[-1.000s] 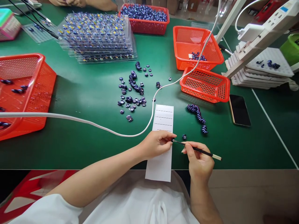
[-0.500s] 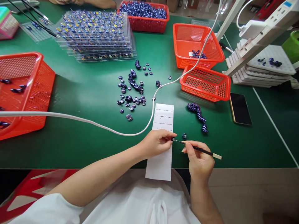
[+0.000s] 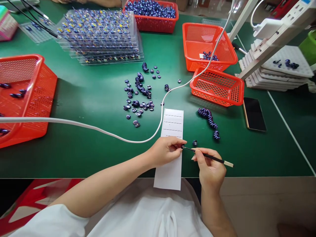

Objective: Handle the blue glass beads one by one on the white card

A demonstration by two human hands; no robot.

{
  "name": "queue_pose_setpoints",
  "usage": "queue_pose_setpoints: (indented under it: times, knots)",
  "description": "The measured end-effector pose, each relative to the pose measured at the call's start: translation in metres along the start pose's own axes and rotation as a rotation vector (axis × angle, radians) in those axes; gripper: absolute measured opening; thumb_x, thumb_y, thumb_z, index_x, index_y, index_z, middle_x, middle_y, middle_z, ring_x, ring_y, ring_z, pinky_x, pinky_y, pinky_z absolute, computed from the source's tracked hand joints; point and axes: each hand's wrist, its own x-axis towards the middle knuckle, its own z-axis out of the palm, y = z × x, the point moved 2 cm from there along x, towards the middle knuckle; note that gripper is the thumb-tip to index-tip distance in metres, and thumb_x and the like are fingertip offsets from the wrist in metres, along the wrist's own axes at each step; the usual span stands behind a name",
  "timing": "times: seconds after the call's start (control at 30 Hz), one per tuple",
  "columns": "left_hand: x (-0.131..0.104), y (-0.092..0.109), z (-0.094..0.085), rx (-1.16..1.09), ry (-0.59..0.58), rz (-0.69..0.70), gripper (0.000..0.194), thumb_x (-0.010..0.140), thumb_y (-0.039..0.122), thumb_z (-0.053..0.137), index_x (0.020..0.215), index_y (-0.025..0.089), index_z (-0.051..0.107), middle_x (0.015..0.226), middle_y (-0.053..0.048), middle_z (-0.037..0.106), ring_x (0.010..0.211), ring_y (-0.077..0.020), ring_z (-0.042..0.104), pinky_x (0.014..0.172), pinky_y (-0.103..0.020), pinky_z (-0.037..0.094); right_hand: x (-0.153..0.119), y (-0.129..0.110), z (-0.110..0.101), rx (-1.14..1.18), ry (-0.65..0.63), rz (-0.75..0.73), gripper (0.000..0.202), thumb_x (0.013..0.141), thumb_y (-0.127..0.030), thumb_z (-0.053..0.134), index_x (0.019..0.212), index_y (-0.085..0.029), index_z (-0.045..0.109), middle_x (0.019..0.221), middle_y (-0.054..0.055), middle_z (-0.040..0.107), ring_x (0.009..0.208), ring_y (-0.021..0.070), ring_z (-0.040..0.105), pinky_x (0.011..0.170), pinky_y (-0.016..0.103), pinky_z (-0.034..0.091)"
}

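Observation:
My left hand (image 3: 166, 151) pinches a small dark blue shiny round piece (image 3: 182, 146) between thumb and forefinger, over a white paper strip (image 3: 170, 176) printed with lines. In my right hand (image 3: 211, 166) is a thin black brush-like tool (image 3: 212, 157) with a pale end, held like a pen. Its tip meets the small piece. A single loose piece (image 3: 195, 143) lies just above the right fingers. Beyond it, a curved row of stacked dark blue pieces (image 3: 209, 121) rests on the green table.
Loose blue pieces (image 3: 139, 105) lie mid-table. A white cable (image 3: 118, 136) crosses the surface. Red baskets stand left (image 3: 46, 95), right (image 3: 209, 29) and at the back (image 3: 158, 24), near stacked clear trays (image 3: 98, 39). A phone (image 3: 254, 113) lies right. Another person's arm (image 3: 108, 2) shows behind.
Both hands keep nearly the same place. The tool and right hand have shifted very slightly left; the whole view has moved a little.

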Motion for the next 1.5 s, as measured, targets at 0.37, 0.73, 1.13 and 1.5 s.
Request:
queue_pose_setpoints:
  times: [0.37, 0.73, 1.13, 1.5]
  knots:
    - [0.0, 0.001, -0.001, 0.01, -0.006, 0.031, 0.032, 0.081, 0.017, 0.059, 0.108, 0.01, 0.074, 0.089, -0.007, 0.074, 0.075, -0.0145, 0.069, 0.07, -0.023, 0.057, -0.001, 0.001, -0.001, 0.001, -0.008, -0.025, 0.009, 0.084, -0.027, 0.073, 0.087, -0.019, 0.072, 0.074, 0.0, 0.07, 0.058, 0.0109, 0.066, 0.058, 0.022, 0.057]
    - [-0.001, -0.001, 0.0, 0.064, 0.015, 0.072, 0.029, 0.081, 0.019, 0.059, 0.104, 0.011, 0.074, 0.083, -0.007, 0.073, 0.071, -0.0141, 0.068, 0.067, -0.023, 0.056, 0.0, 0.004, -0.001, -0.034, -0.053, -0.062, 0.004, 0.086, -0.024, 0.071, 0.089, -0.021, 0.071, 0.076, -0.001, 0.068, 0.061, 0.0105, 0.065, 0.06, 0.022, 0.056]
    - [0.001, -0.005, 0.003, -0.001, 0.06, -0.015, 0.029, 0.078, 0.02, 0.06, 0.102, 0.01, 0.073, 0.083, -0.008, 0.074, 0.071, -0.0155, 0.068, 0.067, -0.025, 0.056, -0.006, 0.013, -0.003, 0.007, -0.227, -0.315, 0.019, 0.09, -0.013, 0.063, 0.104, -0.025, 0.068, 0.104, 0.004, 0.072, 0.078, 0.0163, 0.071, 0.073, 0.035, 0.06]
    - [-0.001, -0.003, 0.002, 0.036, 0.062, 0.009, 0.029, 0.077, 0.017, 0.06, 0.102, 0.01, 0.074, 0.081, -0.007, 0.073, 0.07, -0.0147, 0.068, 0.066, -0.023, 0.056, -0.006, 0.007, -0.003, -0.011, -0.125, -0.145, 0.009, 0.09, -0.023, 0.067, 0.098, -0.023, 0.071, 0.093, 0.002, 0.071, 0.061, 0.0114, 0.067, 0.06, 0.027, 0.057]
